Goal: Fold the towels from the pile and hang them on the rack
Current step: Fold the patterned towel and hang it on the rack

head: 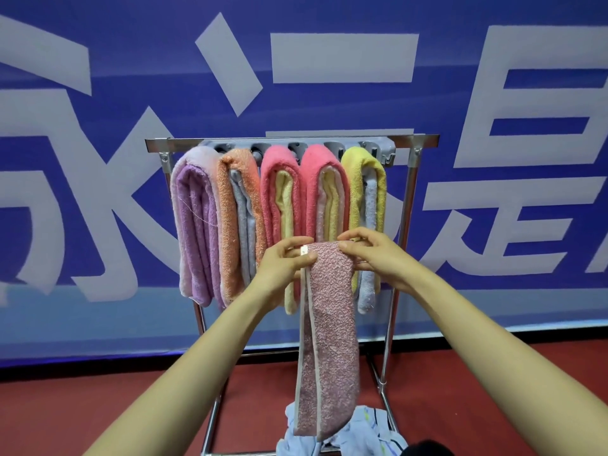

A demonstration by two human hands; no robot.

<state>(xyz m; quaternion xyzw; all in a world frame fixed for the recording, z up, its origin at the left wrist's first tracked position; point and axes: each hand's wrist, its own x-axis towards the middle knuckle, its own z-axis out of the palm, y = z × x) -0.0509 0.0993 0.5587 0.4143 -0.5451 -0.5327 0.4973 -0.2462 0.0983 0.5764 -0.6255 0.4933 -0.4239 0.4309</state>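
Five bundles (283, 192) hang on the rack (296, 140), while the fingers of the left hand (285, 262) and right hand (373, 255) pinch a folded pink towel (329, 340) above the unfinished pile (365, 429).

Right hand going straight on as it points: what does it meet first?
Probably the coral towel beside the yellow towel on the rack, behind the mauve towel the right hand pinches; depth gap unclear.
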